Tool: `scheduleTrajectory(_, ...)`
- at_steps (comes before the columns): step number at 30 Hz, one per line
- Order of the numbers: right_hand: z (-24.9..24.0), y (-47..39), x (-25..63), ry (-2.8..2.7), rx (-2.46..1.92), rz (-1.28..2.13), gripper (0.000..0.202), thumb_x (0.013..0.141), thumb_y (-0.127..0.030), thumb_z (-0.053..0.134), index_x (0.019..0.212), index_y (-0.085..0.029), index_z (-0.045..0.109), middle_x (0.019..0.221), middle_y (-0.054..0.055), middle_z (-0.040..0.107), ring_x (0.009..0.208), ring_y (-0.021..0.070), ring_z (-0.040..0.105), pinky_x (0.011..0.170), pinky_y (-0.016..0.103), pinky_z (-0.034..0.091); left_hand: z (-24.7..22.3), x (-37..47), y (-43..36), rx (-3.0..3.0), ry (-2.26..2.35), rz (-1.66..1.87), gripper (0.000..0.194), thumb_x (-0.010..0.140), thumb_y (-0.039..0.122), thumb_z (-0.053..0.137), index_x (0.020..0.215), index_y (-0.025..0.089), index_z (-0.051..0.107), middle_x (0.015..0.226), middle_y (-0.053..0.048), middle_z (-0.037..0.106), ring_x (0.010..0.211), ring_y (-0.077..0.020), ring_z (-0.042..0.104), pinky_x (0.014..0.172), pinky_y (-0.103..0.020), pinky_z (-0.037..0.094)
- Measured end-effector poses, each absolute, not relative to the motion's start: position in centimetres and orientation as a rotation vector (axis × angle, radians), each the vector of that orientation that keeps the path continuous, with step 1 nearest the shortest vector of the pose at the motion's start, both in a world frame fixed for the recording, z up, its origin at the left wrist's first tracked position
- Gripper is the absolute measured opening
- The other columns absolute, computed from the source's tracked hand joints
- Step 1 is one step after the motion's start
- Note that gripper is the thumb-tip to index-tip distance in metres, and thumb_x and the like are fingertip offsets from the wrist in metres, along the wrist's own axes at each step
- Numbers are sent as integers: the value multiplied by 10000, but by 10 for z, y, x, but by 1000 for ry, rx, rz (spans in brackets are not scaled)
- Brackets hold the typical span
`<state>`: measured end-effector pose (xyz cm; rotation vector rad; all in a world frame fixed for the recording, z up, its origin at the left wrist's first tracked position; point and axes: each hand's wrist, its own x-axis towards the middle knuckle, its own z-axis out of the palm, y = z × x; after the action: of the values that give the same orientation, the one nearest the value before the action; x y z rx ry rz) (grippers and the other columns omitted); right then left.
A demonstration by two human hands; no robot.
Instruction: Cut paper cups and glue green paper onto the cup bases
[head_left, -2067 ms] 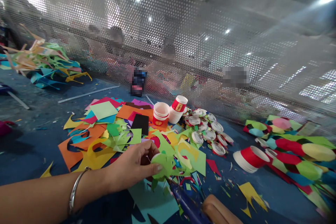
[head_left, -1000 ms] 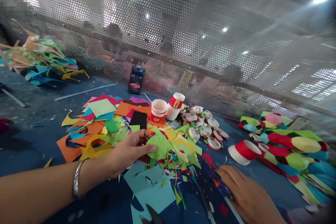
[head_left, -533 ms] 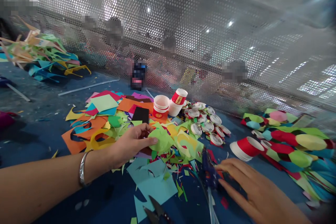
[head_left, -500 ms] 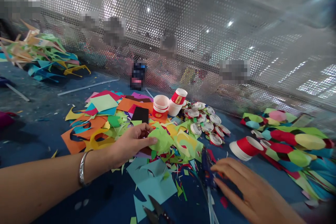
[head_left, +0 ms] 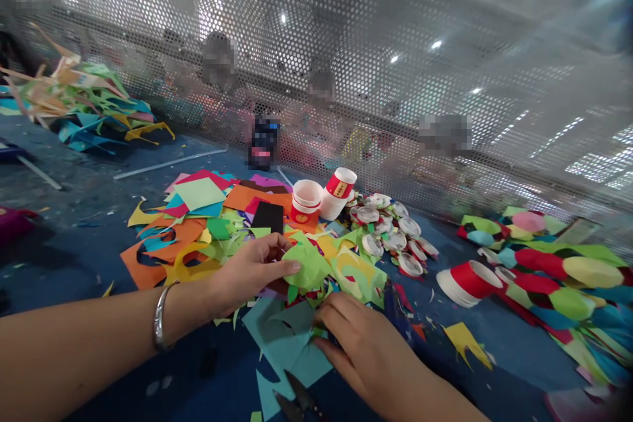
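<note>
My left hand (head_left: 250, 271) pinches a light green paper piece (head_left: 310, 265) between thumb and fingers, just above the heap of cuttings. My right hand (head_left: 368, 343) reaches over a light blue paper sheet (head_left: 279, 336) with its fingers bent and its thumb apart. A small green scrap shows by those fingertips; whether they touch it I cannot tell. Partly hidden beyond the right hand lies a dark blue glue gun (head_left: 397, 311). Dark-bladed scissors (head_left: 301, 394) rest at the near edge of the view, blades open.
Colored paper sheets (head_left: 200, 193) and scraps spread across the blue table. Paper cups (head_left: 306, 194) stand behind them, beside a pile of round white-rimmed pieces (head_left: 395, 237). A red-and-white cup stack (head_left: 469, 282) lies tipped. Paper crafts (head_left: 568, 270) fill the right. A phone (head_left: 263, 143) leans on the perforated screen.
My right hand has moved left from beside the glue gun to the blue sheet. A yellow scrap on the right is now uncovered. My left hand still holds the green paper.
</note>
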<state>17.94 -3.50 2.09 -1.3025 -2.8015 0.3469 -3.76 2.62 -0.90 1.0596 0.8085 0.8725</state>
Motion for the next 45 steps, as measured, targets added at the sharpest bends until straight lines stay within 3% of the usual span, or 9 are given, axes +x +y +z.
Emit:
scheduleTrajectory(6,21,-32,180,-2706,-1346,528,68,909,-137,557,932,-187,598,983,61,583,914,229,559,784,365,484,-4,-37,26,1037,816,883,279,782,306,745,924,192,533,773,45,610,628,-88,599,544,-188,476)
scheduleTrajectory(14,22,-35,183,-2670,-1369,567,140,904,-215,599,1043,-194,593,1066,76,572,968,248,550,826,388,482,-6,-37,26,1045,830,901,304,756,318,763,912,192,534,784,42,596,614,-85,582,534,-188,463)
scheduleTrajectory(25,20,-34,185,-2654,-1339,565,37,901,-170,586,926,-198,584,982,56,582,900,223,548,767,352,471,-8,-37,27,1090,850,875,295,768,336,745,918,201,530,774,52,563,628,-91,568,539,-197,466)
scheduleTrajectory(30,18,-33,189,-2660,-1336,502,128,923,-97,493,943,-190,579,967,63,590,882,219,554,766,361,472,-9,-38,27,1096,844,893,280,769,322,747,913,200,541,745,60,560,610,-85,562,533,-192,449)
scheduleTrajectory(37,18,-38,183,-2647,-1378,521,125,903,-202,587,1027,-193,601,1029,72,589,925,240,564,795,390,493,-10,-38,27,1134,825,911,290,774,353,738,925,191,551,790,32,584,636,-103,580,545,-211,476)
scheduleTrajectory(45,21,-38,183,-2666,-1385,568,70,913,-138,551,909,-190,598,963,58,587,878,218,564,758,356,485,-13,-37,27,1097,797,906,293,762,344,753,900,193,543,777,44,595,612,-91,586,521,-196,455)
